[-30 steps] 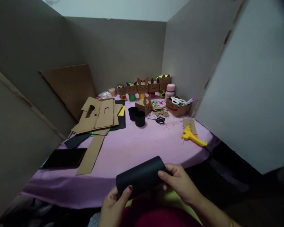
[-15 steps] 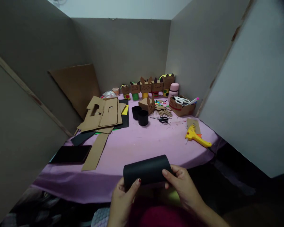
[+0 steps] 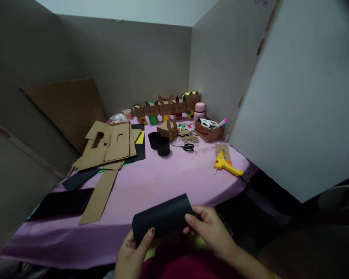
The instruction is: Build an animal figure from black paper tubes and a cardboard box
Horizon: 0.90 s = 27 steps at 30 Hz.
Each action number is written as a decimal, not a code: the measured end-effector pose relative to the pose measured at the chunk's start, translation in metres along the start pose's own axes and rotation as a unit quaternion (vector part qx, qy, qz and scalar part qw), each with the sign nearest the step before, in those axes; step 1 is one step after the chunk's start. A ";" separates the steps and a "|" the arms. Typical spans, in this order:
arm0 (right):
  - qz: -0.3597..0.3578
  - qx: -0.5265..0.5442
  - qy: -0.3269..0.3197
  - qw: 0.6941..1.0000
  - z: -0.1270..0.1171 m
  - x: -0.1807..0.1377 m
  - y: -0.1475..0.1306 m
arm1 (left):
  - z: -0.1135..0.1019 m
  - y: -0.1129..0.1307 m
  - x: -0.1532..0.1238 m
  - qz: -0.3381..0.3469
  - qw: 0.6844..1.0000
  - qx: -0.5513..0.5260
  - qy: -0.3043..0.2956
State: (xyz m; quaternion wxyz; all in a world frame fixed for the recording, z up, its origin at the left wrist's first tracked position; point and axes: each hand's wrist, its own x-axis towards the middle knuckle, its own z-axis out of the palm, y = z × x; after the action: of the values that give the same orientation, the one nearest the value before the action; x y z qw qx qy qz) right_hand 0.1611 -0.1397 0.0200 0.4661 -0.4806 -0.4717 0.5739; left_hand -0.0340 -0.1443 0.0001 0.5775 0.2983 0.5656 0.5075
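A black paper tube (image 3: 163, 217) lies sideways between my hands, just off the front edge of the table. Gripping its left end is my left hand (image 3: 135, 248), thumb on the near side. My right hand (image 3: 206, 226) pinches the right end, with the thumb in front and the fingers partly hidden behind. On the table beyond stand two short black paper rings (image 3: 163, 147), side by side. Behind them sits a small cardboard box (image 3: 168, 131) with ear-like points and a drawn face.
Flat cardboard pieces (image 3: 110, 143) and a dark tablet-like slab (image 3: 62, 203) lie at left. A yellow glue gun (image 3: 227, 166) rests at right. Black scissors (image 3: 188, 147), a cardboard box of tools (image 3: 208, 133), a pink bottle (image 3: 199, 111) and several cardboard-headed figures (image 3: 165, 106) stand farther back.
The view has swung, so the table contents sit farther left in the picture. Both hands keep hold of the black tube, which tilts slightly more.
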 end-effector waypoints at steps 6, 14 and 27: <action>-0.095 -0.088 0.026 0.991 0.001 -0.006 -0.002 | 0.002 0.002 -0.003 -0.003 1.000 -0.007 0.023; -0.172 -0.220 0.023 0.960 -0.003 -0.009 -0.013 | 0.005 0.001 -0.007 0.021 0.998 0.028 0.051; -0.169 -0.238 0.026 0.956 -0.005 -0.014 0.004 | 0.000 -0.001 -0.008 0.030 0.995 0.051 0.080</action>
State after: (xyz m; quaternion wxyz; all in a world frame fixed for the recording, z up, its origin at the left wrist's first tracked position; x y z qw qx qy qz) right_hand 0.1671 -0.1540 0.0170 0.4407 -0.5057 -0.6565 0.3450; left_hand -0.0327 -0.1520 0.0014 0.4994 0.3026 0.6255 0.5175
